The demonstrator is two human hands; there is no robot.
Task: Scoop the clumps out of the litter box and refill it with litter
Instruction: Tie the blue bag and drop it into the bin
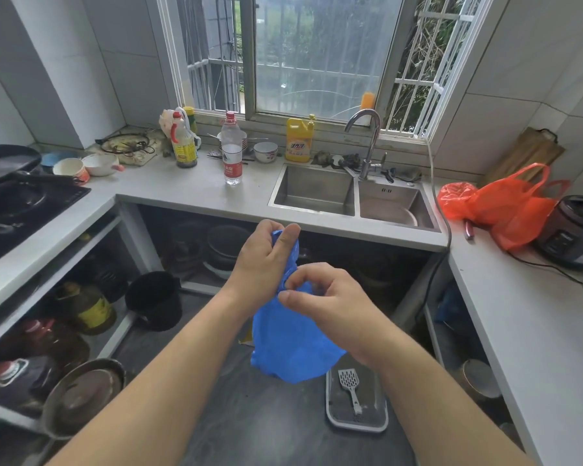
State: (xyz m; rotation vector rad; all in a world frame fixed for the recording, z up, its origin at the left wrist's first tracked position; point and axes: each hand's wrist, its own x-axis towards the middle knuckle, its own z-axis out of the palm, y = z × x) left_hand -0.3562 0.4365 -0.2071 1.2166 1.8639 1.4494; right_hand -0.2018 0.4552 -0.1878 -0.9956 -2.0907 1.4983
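A blue plastic bag [290, 344] hangs in front of me over the dark floor. My left hand [263, 260] grips the bag's gathered top, thumb up against it. Just below and to the right, my right hand [323, 290] pinches the bag's neck with curled fingers. On the floor under the bag lies a grey-rimmed litter box [381, 418], partly hidden by the bag. A white slotted scoop [350, 386] rests in it, handle toward me. A yellow corner of something [246, 338] peeks out behind the bag's left edge.
A U-shaped counter surrounds me: stove and pan [7, 163] left, double sink [354, 196] ahead, orange bag [505, 206] and rice cooker [576, 230] right. A water bottle [232, 153] stands on the counter. Pots, oil jugs and a black bucket [155, 301] fill the low shelves.
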